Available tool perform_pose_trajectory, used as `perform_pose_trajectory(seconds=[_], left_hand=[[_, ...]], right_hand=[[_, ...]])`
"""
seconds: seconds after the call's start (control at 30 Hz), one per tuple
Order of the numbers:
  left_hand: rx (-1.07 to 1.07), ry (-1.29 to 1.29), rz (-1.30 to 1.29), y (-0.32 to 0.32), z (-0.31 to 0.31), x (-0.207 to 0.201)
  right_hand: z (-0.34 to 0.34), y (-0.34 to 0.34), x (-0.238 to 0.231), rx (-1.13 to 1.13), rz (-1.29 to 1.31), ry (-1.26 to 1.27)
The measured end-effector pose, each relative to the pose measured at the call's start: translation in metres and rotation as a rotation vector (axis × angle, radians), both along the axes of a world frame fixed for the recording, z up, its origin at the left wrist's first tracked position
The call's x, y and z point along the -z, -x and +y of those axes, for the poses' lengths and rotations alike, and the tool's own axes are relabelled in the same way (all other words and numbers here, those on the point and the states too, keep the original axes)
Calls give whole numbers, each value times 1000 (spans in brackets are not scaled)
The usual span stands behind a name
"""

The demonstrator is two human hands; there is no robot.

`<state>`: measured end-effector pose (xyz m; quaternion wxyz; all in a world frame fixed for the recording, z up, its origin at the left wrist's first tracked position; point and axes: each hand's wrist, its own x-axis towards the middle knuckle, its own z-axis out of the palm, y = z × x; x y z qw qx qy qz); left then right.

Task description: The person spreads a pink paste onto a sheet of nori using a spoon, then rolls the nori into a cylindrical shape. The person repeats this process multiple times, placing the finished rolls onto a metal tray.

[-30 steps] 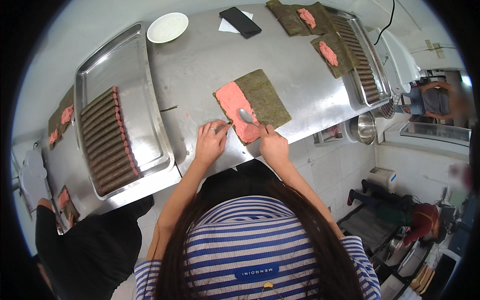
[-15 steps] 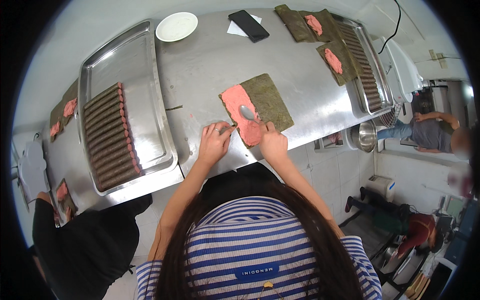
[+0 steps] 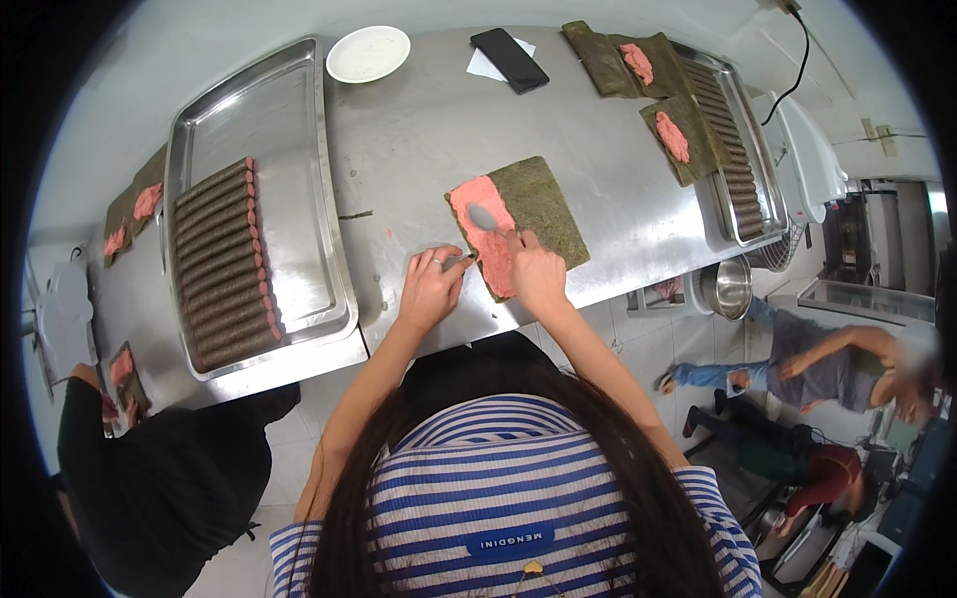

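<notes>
A dark seaweed sheet (image 3: 533,214) lies on the steel desk (image 3: 419,130) just ahead of both hands, its left strip covered in pink paste (image 3: 485,234). The right hand (image 3: 536,274) grips a spoon (image 3: 483,216) resting on the paste. The left hand (image 3: 431,289), fingers curled, touches the sheet's near corner. A tray of dark rolls (image 3: 224,264) sits left of it.

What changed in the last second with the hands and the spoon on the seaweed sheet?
Little. The right hand holds the spoon as before, its bowl on the pink paste, shifted only slightly along the strip. The left hand stays at the near corner of the seaweed sheet. Nothing picked up or released. The tray of rolls, plate and phone are unmoved.
</notes>
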<state>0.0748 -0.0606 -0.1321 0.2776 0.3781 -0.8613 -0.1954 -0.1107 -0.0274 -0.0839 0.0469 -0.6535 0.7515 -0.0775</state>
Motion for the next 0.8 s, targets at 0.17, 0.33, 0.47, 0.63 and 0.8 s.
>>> perform_pose_trajectory(seconds=[0.17,0.33,0.47,0.63,0.8], left_hand=[[-4,-1,-1,-3,1,1],[0,-10,-9,-2,3,3],[-16,2,-17,0,6,2],[3,-8,-67,0,4,3],[6,-24,-82,-1,4,0]], right_hand=[[2,26,-38,-222,-240,3],[-18,85,-45,-397,-108,-132],[-57,94,-36,-496,-106,-154],[-109,92,-24,-529,-72,-122],[-130,86,-37,-400,-125,-110]])
